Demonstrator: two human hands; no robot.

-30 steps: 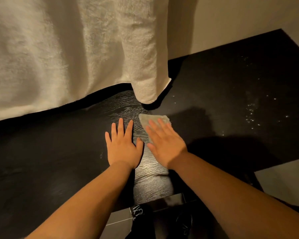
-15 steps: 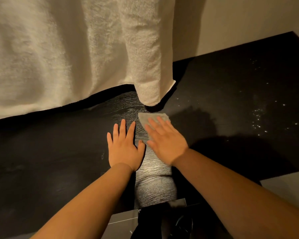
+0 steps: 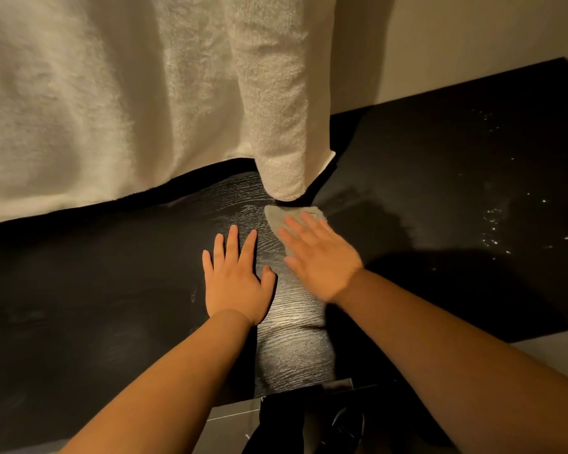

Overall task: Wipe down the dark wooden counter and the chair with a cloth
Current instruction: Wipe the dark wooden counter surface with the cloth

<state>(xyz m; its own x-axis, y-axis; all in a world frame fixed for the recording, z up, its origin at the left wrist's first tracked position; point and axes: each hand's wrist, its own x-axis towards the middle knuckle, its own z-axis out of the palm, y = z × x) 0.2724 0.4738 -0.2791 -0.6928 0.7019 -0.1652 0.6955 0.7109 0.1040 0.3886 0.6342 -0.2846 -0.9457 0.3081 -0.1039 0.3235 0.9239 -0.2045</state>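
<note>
A dark wooden counter (image 3: 112, 306) with visible grain fills the lower view. My right hand (image 3: 320, 257) lies flat with straight fingers on a small grey cloth (image 3: 277, 215), pressing it to the wood at the centre. Only the cloth's far end shows past the fingertips. My left hand (image 3: 235, 278) rests flat on the bare wood just left of it, fingers straight and spread. No chair is in view.
A cream curtain (image 3: 112, 93) hangs along the back, its folded end (image 3: 284, 165) reaching the counter just beyond the cloth. Pale specks (image 3: 495, 221) dot the counter's right part. A beige wall (image 3: 456, 44) rises behind. Grey floor and dark shoes (image 3: 309, 427) show below the front edge.
My right hand has shifted the cloth slightly toward the curtain's end. The left hand has stayed flat in its place. The view has tilted a little.
</note>
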